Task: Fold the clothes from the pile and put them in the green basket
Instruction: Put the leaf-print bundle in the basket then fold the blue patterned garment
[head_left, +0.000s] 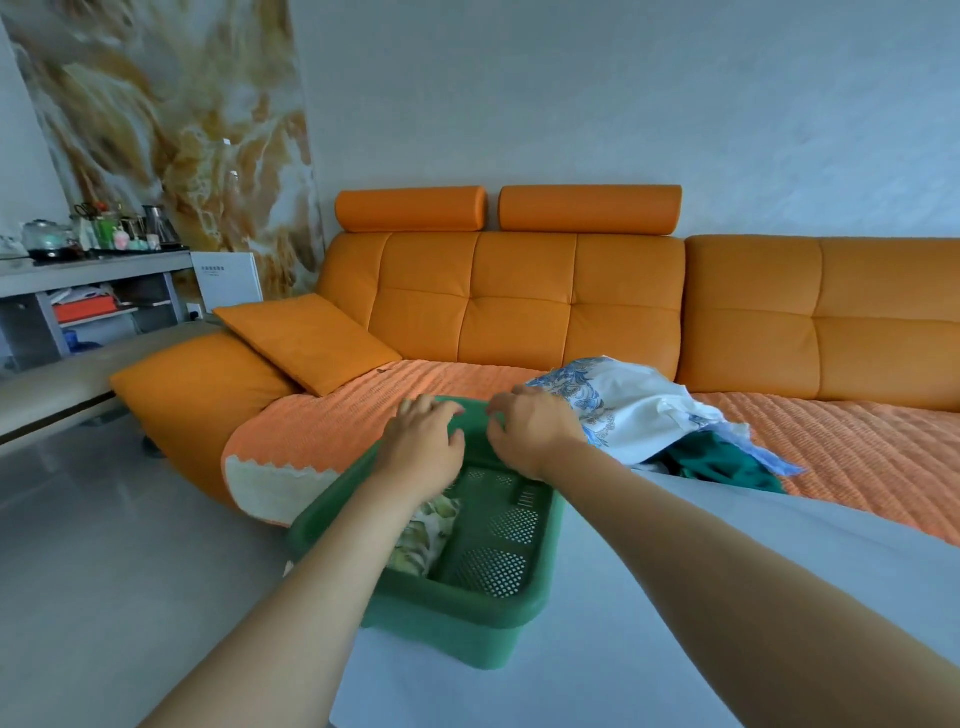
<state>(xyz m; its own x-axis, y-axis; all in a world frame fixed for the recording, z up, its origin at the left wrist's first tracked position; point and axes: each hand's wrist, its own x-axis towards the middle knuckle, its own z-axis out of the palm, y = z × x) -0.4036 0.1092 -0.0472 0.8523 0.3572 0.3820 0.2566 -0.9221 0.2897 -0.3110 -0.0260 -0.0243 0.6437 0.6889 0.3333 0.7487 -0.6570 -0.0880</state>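
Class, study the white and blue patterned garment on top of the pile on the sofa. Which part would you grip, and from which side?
Probably its raised, bunched upper edge, pinched from the left. The white and blue garment humps up there, right beside the right hand. Its lower right edge drapes over a green garment, which might drag along if gripped there.

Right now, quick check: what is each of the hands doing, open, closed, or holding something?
Left hand: fingers curved over the far rim of the green basket; grip cannot be told.
Right hand: fingers curled at the same rim; grip cannot be told.
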